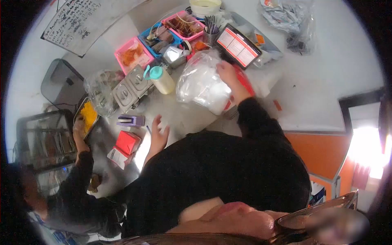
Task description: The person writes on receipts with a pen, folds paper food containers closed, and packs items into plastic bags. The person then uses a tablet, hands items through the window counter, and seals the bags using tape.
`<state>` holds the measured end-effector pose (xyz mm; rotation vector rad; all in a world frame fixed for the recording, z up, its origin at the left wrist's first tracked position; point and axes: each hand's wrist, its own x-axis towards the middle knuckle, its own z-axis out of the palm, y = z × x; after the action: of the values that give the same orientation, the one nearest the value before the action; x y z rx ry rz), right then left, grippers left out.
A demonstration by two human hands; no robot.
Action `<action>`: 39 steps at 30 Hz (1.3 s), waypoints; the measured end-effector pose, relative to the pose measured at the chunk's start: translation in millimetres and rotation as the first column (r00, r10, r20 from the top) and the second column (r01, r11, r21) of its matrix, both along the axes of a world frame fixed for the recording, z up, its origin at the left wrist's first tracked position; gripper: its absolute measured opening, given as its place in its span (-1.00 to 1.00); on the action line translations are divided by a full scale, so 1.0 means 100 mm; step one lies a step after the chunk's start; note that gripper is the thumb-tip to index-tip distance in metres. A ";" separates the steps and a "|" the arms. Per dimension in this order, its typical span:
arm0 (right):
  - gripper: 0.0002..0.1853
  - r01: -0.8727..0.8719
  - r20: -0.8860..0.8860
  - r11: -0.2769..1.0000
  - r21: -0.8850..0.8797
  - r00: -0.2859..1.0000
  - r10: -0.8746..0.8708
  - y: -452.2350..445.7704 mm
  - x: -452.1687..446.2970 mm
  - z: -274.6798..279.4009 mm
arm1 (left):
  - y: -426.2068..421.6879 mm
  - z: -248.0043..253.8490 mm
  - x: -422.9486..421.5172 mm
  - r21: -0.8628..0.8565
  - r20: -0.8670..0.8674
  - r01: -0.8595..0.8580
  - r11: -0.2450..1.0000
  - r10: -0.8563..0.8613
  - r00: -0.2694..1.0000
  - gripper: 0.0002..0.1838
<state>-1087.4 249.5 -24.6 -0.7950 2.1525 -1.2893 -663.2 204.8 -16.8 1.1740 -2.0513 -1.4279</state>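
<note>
My right hand [228, 74] is at the upper edge of a clear plastic bag [200, 83], its fingers curled down onto the plastic. White and red material shows around the bag. My left hand [159, 134] hovers over the metal counter [179, 116], fingers apart and nothing in them. Nearest to it are a red box [128, 142] with a white flap and a purple tape dispenser [130, 120]. A squeeze bottle [161, 80] with a turquoise lid stands beyond, beside the plastic bag.
At the left, a co-worker's hand [79, 130] reaches to a tray of yellow food [88, 114]. Lidded metal containers [126, 96], a pink basket [134, 53], a blue basket [152, 37] and a tablet [238, 45] line the back. Another plastic bag [101, 90] lies left.
</note>
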 end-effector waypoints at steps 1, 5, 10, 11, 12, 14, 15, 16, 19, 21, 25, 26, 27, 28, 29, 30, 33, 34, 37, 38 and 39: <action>-0.75 -0.097 0.029 0.995 -0.019 0.995 0.097 0.11 0.01 0.09 | -0.13 -0.30 -0.36 0.128 0.050 -0.102 0.987 0.096 0.994 -0.12; -0.68 -0.211 0.233 0.967 -0.144 0.942 0.240 0.74 0.18 0.21 | -0.41 -0.69 -1.37 -0.277 0.164 0.066 0.959 -0.021 0.986 -0.10; -0.65 -0.248 -0.305 0.948 0.201 0.903 0.301 0.93 -0.10 1.16 | -0.92 0.14 -2.07 -0.478 0.297 0.203 0.855 -0.060 0.953 -0.50; -0.64 -0.143 -0.469 0.982 0.121 0.864 0.184 1.01 -0.09 1.61 | -0.93 0.77 -2.14 -0.557 0.195 0.114 0.822 -0.004 0.981 -0.57; -0.65 -0.065 -0.546 0.997 -0.034 0.837 0.036 1.11 -0.08 1.91 | -0.90 0.77 -2.17 -0.568 0.214 0.207 0.797 -0.099 0.972 -0.61; -0.66 -0.091 -0.582 0.904 -0.417 0.791 -0.189 1.34 0.15 1.89 | -0.64 0.58 -1.93 -0.572 0.271 0.397 0.718 -0.291 0.917 -0.70; -0.66 -0.168 -0.616 0.925 -0.341 0.783 -0.085 1.38 0.28 1.52 | -0.43 0.39 -1.70 -0.561 0.304 0.489 0.668 -0.383 0.872 -0.74; -0.66 -0.311 -0.630 0.950 -0.016 0.741 0.232 1.35 0.38 0.98 | -0.23 0.19 -1.46 -0.550 0.335 0.572 0.608 -0.467 0.818 -0.77; -0.67 -0.326 0.040 0.926 0.192 0.945 0.324 1.79 0.49 0.20 | 0.14 -0.49 -0.95 -0.153 0.135 0.394 0.906 -0.376 0.917 -0.70; -0.67 -0.006 0.425 0.995 0.098 0.904 -0.037 1.82 0.42 0.24 | 0.28 -0.09 -0.95 0.097 0.199 0.253 0.963 -0.268 0.943 -0.72; -0.62 -0.410 -0.335 0.912 0.026 0.855 0.394 1.67 0.54 0.29 | -0.10 -0.31 -0.51 0.329 -0.120 0.175 0.928 -0.142 0.982 -0.74; -0.57 -0.364 -0.388 0.862 0.352 0.781 0.489 1.69 0.51 0.34 | -0.29 -0.33 -0.42 0.795 -0.328 0.142 0.590 0.221 0.918 -0.74; -0.59 -0.300 -0.291 0.921 0.249 0.884 0.366 1.68 0.43 0.35 | -0.34 -0.18 -0.33 0.807 -0.505 0.339 0.483 0.267 0.821 -0.71; -0.60 -0.213 -0.172 0.965 0.152 0.956 0.238 1.66 0.30 0.35 | -0.38 -0.03 -0.23 0.772 -0.631 0.531 0.348 0.327 0.703 -0.62; -0.61 -0.112 -0.044 0.992 0.062 0.992 0.115 1.66 0.19 0.34 | -0.28 0.29 -0.28 0.782 -0.424 0.333 0.526 0.059 0.904 -0.68; -0.66 -0.225 -0.149 0.967 0.122 0.959 0.242 1.63 0.12 0.32 | -0.29 0.32 -0.28 0.741 -0.336 0.284 0.609 -0.029 0.941 -0.75; -0.70 -0.611 -0.054 0.765 0.202 0.773 0.632 1.45 -0.02 0.54 | -0.71 -0.06 -0.06 0.719 -0.434 0.359 0.595 -0.019 0.901 -0.91; -0.71 -0.761 0.194 0.647 0.040 0.641 0.743 1.40 0.03 0.94 | -0.67 -0.03 -0.13 0.775 -0.326 0.190 0.603 0.124 0.937 -0.92; -0.70 -0.656 -0.219 0.737 -0.161 0.752 0.621 1.31 -0.56 1.38 | -0.49 -0.14 -0.39 0.775 -0.036 -0.183 0.605 0.331 0.943 -0.79; -0.72 -0.384 -0.713 0.922 -0.049 0.660 0.237 1.29 -1.21 1.52 | -0.50 -0.31 -0.31 0.761 0.000 -0.191 0.620 0.293 0.956 -0.78; -0.71 0.118 -0.934 0.988 -0.100 0.332 -0.134 1.27 -1.86 1.66 | -0.55 -0.51 -0.18 0.748 0.040 -0.198 0.633 0.254 0.966 -0.76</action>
<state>-1273.6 376.9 141.2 -1.7507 3.1444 -0.9494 -681.4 149.9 -67.4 1.5718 -1.1668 -2.2266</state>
